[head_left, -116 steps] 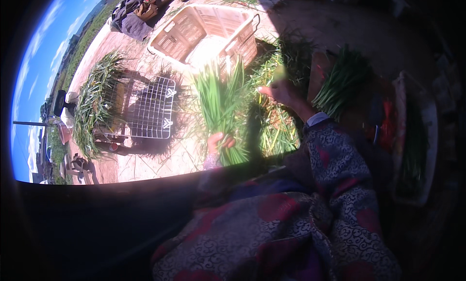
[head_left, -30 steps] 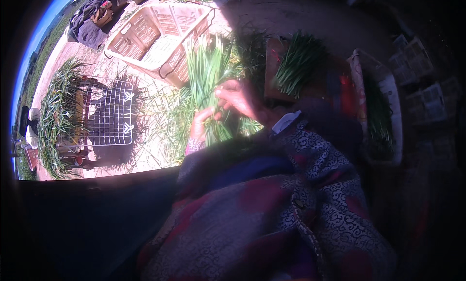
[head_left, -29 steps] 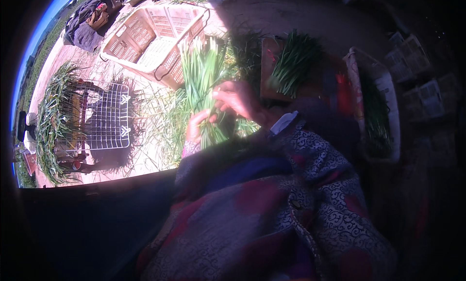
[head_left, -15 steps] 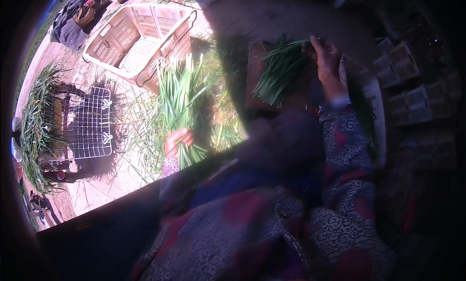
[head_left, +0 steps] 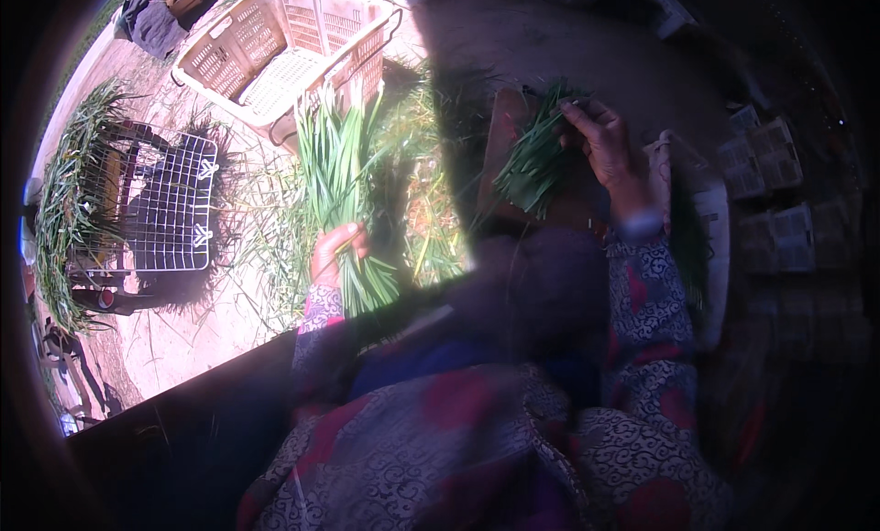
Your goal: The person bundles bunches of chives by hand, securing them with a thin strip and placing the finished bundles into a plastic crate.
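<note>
My left hand [head_left: 337,251] is closed around a thick bunch of long green chives [head_left: 335,178] in the sunlight, gripping it near its lower end. The bunch's pale ends point up toward a plastic crate. Over in the shade, a loose pile of chives [head_left: 532,164] lies on a brownish flat surface [head_left: 498,128]. At the pile's upper right, my right hand [head_left: 607,146] has its thumb and fingers pinched on some chive ends. How many stalks it holds is too dark to tell.
A pale slatted crate [head_left: 275,119] stands beyond the left hand. To the left is a white wire rack [head_left: 188,206] beside a heap of grass-like leaves [head_left: 78,210]. Loose stalks litter the ground. A white-edged container [head_left: 715,256] with greens sits at right, and pale crates [head_left: 770,155] beyond.
My right hand has come slightly lower, its fingers now down against the pile instead of raised with stalk ends. The left hand still grips its bunch. The whole view has shifted a little.
</note>
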### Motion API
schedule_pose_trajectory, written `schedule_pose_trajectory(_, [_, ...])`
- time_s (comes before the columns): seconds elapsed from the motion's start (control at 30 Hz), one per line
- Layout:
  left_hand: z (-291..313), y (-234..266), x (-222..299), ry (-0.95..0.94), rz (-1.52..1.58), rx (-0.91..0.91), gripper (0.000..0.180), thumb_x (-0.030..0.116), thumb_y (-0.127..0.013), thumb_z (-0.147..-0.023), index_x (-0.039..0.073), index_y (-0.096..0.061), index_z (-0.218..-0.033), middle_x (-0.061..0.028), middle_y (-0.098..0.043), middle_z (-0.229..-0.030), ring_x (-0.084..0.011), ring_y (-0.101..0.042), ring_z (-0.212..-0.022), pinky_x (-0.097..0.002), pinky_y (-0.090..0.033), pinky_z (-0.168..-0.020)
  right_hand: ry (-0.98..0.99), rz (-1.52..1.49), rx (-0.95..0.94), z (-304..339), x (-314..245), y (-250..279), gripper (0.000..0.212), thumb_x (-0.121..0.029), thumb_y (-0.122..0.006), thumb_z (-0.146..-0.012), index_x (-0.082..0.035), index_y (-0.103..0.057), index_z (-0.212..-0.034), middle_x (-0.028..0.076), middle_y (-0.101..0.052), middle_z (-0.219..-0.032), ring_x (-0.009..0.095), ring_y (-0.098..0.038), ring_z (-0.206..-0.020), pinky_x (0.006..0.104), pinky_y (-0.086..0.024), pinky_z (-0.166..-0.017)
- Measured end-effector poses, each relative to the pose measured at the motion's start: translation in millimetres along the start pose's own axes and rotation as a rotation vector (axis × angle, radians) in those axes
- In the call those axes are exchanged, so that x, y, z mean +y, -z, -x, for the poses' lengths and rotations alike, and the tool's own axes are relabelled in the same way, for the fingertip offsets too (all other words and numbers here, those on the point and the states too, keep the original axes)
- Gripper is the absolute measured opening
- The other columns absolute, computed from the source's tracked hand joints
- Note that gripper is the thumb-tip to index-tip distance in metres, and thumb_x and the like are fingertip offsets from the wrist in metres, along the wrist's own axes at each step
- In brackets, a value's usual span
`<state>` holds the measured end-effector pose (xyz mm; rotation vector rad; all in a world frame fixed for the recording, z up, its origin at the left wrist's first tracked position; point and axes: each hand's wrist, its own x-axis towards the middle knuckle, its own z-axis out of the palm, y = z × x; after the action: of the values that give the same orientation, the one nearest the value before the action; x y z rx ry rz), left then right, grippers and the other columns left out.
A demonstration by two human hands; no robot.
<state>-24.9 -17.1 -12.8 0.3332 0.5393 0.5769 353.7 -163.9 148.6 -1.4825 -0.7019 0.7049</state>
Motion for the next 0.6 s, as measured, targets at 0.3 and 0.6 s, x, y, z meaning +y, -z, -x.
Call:
schedule_pose_trajectory(0.3, [0.8, -46.2, -1.1, -0.121, -0.272, -0.018, 0.043, -0.002, -0.068, -0.084, -0.006, -0.053, -0.124, -0.019, -0.071, -0.091, -0.0185, -0.068, -0.07, -0.0251, -0.057, -0.057, -0.031, 0.102, -0.363, 19.1, 19.9, -91.3, 0.011, -0.013, -0.069, -0.093, -0.003, -0.071, -0.098, 0.002, -0.07, -0.082, 0.007, -0.061, -0.065, 0.0213, -0.048, -0.057])
schedule_pose_trajectory(0.6, [12.6, -73.8, 3.2, -0.068, -0.101, -0.163, 0.049, -0.01, -0.06, -0.086, -0.002, -0.048, -0.133, -0.0176, -0.066, -0.113, -0.0262, -0.069, -0.099, -0.0373, -0.061, -0.082, 0.016, 0.188, -0.619, 28.3, 37.6, -160.7, 0.018, -0.017, -0.065, -0.094, 0.0, -0.07, -0.097, 0.003, -0.069, -0.078, 0.006, -0.06, -0.064, 0.0223, -0.048, -0.058])
